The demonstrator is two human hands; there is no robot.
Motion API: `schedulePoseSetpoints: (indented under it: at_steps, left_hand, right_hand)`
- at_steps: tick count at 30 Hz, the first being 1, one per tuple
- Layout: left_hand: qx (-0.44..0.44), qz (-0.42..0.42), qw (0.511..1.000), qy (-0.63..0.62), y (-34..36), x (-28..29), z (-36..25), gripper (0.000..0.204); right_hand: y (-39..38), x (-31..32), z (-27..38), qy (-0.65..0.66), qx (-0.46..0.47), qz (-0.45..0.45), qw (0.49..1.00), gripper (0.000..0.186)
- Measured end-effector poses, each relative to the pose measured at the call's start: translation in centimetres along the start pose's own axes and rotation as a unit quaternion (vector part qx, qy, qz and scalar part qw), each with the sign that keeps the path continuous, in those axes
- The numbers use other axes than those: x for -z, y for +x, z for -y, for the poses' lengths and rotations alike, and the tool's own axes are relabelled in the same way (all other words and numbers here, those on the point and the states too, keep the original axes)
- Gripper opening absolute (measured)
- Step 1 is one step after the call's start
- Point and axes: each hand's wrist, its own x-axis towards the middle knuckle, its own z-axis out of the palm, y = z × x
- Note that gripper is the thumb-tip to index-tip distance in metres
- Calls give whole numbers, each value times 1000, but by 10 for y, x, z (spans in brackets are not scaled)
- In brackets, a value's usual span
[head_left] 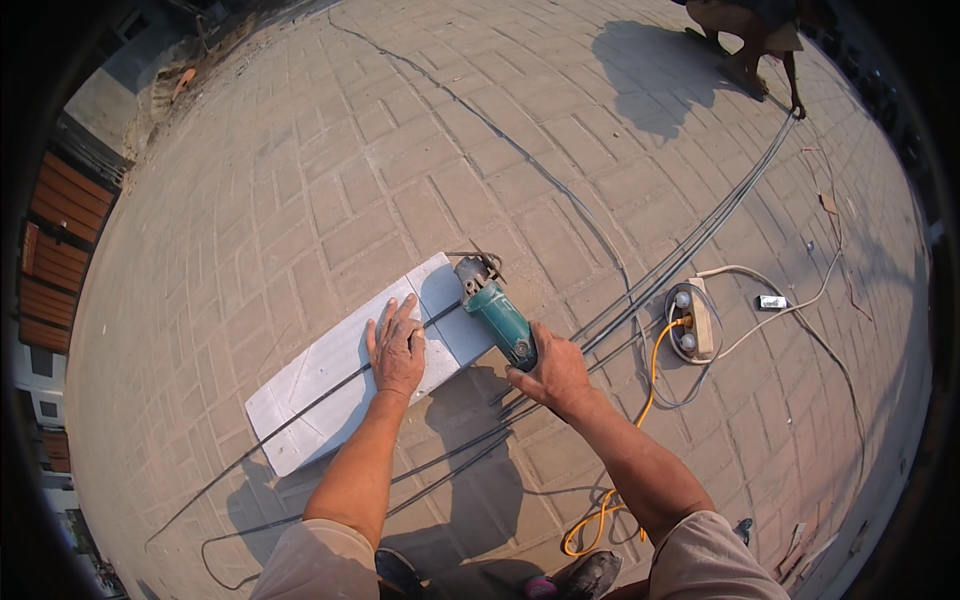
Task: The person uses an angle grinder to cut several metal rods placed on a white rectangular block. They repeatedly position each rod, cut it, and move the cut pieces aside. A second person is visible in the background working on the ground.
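My left hand (398, 350) lies with its fingers spread on a long pale grey block (330, 350), pressing on a thin dark metal rod (325, 397) that runs lengthwise across it. In my right hand (556, 372) is a green angle grinder (500, 322), gripped by its rear body. The grinder's head rests at the far right end of the block, beside the rod, with its disc and guard (484, 264) just past the block's edge. Whether the disc touches the rod or is spinning I cannot tell. The rod's other end reaches the paving at lower left.
Several long rods (690, 247) lie on the brick paving (400, 170), running up to a crouching person (752, 40) whose hand touches their far ends. A power strip (703, 325) with an orange cord (654, 365) lies to my right, near a small white box (771, 302). A grey cable (500, 135) crosses the ground ahead.
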Motion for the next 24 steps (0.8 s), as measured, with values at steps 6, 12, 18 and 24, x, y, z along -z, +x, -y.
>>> schedulePoseSetpoints:
  at_steps: [6, 12, 18, 24]
  left_hand:
    - [0, 6, 1000, 12, 0, 2, 0, 14]
    - [11, 7, 1000, -9, 0, 3, -4, 9]
    - [-1, -2, 1000, 3, 1, 3, -2, 12]
    - [4, 4, 1000, 4, 0, 1, -2, 8]
  right_hand:
    - [0, 1, 2, 4, 4, -1, 1000, 65]
    - [1, 1, 3, 9, 3, 1, 1000, 64]
    - [2, -1, 3, 3, -16, 8, 1000, 65]
    - [-1, 2, 5, 12, -5, -8, 1000, 65]
